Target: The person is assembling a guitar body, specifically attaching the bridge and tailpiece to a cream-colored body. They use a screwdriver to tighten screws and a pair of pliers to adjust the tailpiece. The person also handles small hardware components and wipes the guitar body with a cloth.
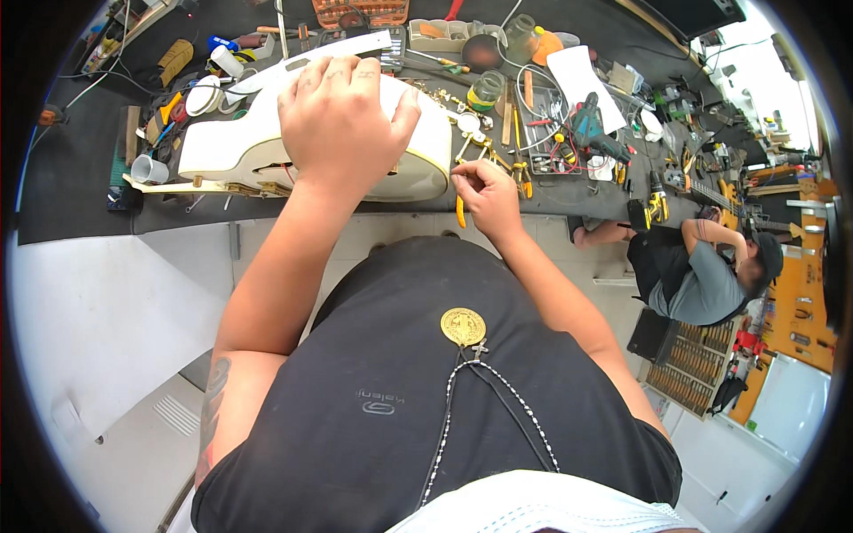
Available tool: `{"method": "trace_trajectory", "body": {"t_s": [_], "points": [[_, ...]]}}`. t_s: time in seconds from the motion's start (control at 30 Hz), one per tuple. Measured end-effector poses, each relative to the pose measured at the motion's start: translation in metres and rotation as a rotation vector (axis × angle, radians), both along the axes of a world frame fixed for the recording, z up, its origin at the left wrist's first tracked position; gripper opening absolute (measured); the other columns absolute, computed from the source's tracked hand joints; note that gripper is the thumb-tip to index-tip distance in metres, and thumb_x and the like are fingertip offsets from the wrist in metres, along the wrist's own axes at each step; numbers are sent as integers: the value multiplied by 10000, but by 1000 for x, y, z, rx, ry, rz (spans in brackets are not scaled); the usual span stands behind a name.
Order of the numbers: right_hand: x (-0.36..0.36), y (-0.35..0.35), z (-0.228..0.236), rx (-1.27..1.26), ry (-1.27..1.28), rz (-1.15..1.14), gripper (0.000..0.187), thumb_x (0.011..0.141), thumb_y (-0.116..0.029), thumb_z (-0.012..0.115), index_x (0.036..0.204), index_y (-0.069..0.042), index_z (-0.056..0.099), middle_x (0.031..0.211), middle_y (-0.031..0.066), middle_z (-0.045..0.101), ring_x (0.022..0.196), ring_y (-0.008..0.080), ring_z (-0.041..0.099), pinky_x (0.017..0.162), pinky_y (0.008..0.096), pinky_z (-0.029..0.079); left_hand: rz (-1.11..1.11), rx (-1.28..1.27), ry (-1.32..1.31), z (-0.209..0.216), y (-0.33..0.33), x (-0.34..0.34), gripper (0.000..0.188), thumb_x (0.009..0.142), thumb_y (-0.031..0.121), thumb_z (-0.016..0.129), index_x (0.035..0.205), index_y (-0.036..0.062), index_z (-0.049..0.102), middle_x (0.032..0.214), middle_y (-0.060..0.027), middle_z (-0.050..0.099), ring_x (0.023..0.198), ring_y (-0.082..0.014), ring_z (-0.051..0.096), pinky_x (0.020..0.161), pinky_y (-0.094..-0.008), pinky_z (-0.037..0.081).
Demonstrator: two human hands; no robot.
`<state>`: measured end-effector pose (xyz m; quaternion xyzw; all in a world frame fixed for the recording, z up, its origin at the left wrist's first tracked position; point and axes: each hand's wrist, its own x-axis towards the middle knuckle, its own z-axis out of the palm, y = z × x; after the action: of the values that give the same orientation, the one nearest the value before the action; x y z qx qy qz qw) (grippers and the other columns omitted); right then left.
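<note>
A cream-white guitar body (425,163) lies along the bench's near edge, with small metal parts on its near side. My left hand (342,115) rests on top of it, fingers stretched forward and thumb apart, covering the middle of the body. Just right of the body's rounded end, my right hand (487,194) has thumb and forefinger pinched together. Whatever sits between those fingertips is too small to make out. Right below them, a yellow tool handle (460,211) shows at the bench edge. Gold-coloured metal hardware (469,124) lies beyond my right hand.
A glass jar (486,91), a teal power drill (588,120) and a parts tray (558,162) crowd the bench at right. Left of the guitar are a clear plastic cup (149,169) and white round lids (203,95). Another person (702,275) sits at far right beside a yellow drill (656,202).
</note>
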<state>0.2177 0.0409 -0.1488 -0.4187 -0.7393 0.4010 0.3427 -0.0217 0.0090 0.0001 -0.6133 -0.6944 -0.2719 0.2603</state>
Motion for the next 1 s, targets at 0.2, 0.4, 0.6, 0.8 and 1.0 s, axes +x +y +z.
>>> {"method": "trace_trajectory", "body": {"t_s": [0.2, 0.4, 0.6, 0.8, 1.0], "points": [[-2, 2, -8, -170, 68, -13, 92, 974, -66, 751, 1037, -10, 713, 867, -24, 645, 757, 52, 561, 695, 235, 477, -7, -2, 4, 1, 1, -1, 424, 855, 434, 750, 1072, 73, 796, 1137, -97, 775, 1159, -319, 689, 1002, -479, 492], [5, 7, -17, -436, 49, -29, 85, 995, -100, 697, 1003, -26, 656, 856, -22, 643, 745, 45, 562, 672, 243, 483, -11, -21, -10, 3, 0, -1, 427, 855, 430, 749, 1080, 70, 794, 1142, -98, 774, 1171, -320, 685, 1007, -479, 489], [3, 10, -19, -424, 130, -34, 100, 1017, -117, 683, 982, -25, 665, 842, -35, 637, 731, 39, 544, 660, 242, 461, -15, -9, 3, 2, 1, -1, 433, 854, 437, 754, 1083, 72, 795, 1149, -92, 775, 1175, -321, 684, 1007, -476, 490], [-8, 8, -15, -380, 157, -75, 178, 988, -181, 689, 916, -19, 678, 729, -15, 590, 698, 65, 493, 630, 298, 429, -12, -2, 18, 2, 3, -1, 428, 855, 445, 758, 1079, 82, 799, 1150, -86, 777, 1175, -322, 689, 1001, -474, 494], [-8, 9, 0, -371, 37, -39, 171, 983, -168, 707, 911, -14, 683, 712, -22, 596, 665, 63, 482, 601, 296, 412, -7, -8, 11, 3, 1, 0, 419, 859, 445, 756, 1077, 90, 801, 1145, -86, 779, 1176, -321, 689, 1005, -472, 495]]}}
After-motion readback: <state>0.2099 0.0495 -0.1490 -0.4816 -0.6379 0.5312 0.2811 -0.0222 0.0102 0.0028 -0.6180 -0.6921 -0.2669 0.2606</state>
